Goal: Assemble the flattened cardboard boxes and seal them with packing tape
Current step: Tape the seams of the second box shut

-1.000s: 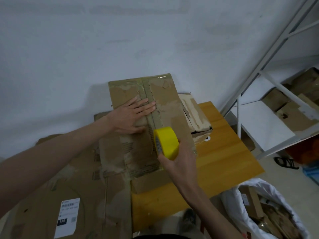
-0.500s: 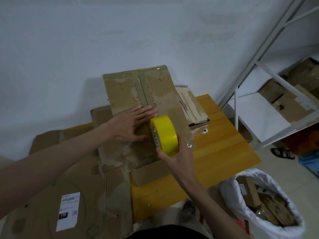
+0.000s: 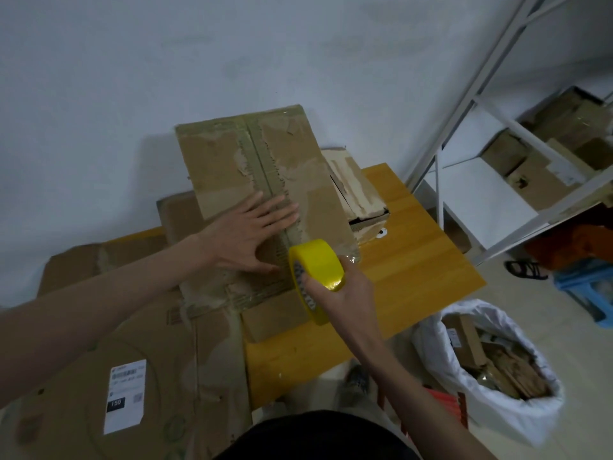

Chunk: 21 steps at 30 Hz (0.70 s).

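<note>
My left hand stays flat on the box; my right hand, gripping the tape roll, has drawn toward six o'clock, the seam nearly sealed.

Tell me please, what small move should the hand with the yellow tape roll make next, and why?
Probably draw the yellow tape roll toward the box's near edge along the centre seam. The right hand grips the roll at the seam's near part, while the left hand lies flat on the cardboard box, pressing the flaps down.
</note>
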Each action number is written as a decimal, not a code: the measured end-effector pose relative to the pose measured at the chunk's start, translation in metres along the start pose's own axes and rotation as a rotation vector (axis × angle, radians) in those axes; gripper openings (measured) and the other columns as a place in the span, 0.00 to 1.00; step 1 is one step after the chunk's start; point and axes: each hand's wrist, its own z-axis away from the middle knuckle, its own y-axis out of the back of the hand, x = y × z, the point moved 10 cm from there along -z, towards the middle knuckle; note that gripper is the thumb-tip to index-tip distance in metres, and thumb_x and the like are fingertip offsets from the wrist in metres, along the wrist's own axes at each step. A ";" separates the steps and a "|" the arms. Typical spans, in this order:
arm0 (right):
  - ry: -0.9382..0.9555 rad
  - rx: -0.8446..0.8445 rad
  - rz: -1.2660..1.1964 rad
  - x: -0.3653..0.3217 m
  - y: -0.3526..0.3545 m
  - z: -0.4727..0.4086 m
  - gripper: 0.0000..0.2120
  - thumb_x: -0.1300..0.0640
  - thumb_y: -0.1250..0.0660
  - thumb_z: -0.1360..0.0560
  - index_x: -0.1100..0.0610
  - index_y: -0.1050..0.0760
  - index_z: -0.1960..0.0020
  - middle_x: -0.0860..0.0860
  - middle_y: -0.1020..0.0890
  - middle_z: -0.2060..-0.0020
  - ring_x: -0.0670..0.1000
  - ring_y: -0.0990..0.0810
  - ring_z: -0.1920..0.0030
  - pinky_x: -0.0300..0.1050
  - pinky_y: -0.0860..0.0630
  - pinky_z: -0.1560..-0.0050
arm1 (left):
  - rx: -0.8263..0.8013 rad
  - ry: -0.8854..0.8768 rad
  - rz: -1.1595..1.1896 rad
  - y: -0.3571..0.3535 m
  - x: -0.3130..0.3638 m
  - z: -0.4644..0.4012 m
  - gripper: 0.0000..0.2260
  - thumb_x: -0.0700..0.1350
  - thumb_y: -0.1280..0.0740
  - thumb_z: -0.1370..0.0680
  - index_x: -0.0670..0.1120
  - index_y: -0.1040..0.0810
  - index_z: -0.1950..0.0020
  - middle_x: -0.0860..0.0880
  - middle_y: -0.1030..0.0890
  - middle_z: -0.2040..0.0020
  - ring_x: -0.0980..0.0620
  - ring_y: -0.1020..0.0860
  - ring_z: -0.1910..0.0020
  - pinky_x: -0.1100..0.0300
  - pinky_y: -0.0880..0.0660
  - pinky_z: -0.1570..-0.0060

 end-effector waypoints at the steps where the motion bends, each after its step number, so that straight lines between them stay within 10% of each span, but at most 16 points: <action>1: -0.003 0.000 0.002 0.001 0.000 0.000 0.21 0.35 0.30 0.34 0.49 0.23 0.51 0.52 0.17 0.61 0.51 0.18 0.63 0.55 0.21 0.62 | 0.008 -0.022 0.041 0.000 0.012 0.000 0.49 0.78 0.48 0.28 0.49 0.56 0.18 0.51 0.56 0.18 0.49 0.58 0.19 0.44 0.55 0.22; 10: -0.108 -0.245 -0.244 0.016 -0.010 0.007 0.05 0.50 0.30 0.22 0.51 0.18 0.53 0.52 0.14 0.60 0.51 0.15 0.58 0.46 0.19 0.55 | 0.066 0.020 0.135 0.006 0.028 0.004 0.55 0.79 0.39 0.34 0.46 0.51 0.18 0.50 0.52 0.18 0.50 0.55 0.19 0.44 0.50 0.22; 21: -0.202 -0.283 -0.261 0.061 -0.015 0.042 0.21 0.42 0.32 0.23 0.62 0.23 0.50 0.62 0.18 0.60 0.49 0.17 0.63 0.40 0.22 0.62 | -0.010 0.023 -0.053 -0.008 0.025 0.002 0.56 0.82 0.49 0.33 0.46 0.58 0.18 0.49 0.58 0.18 0.49 0.59 0.19 0.43 0.53 0.22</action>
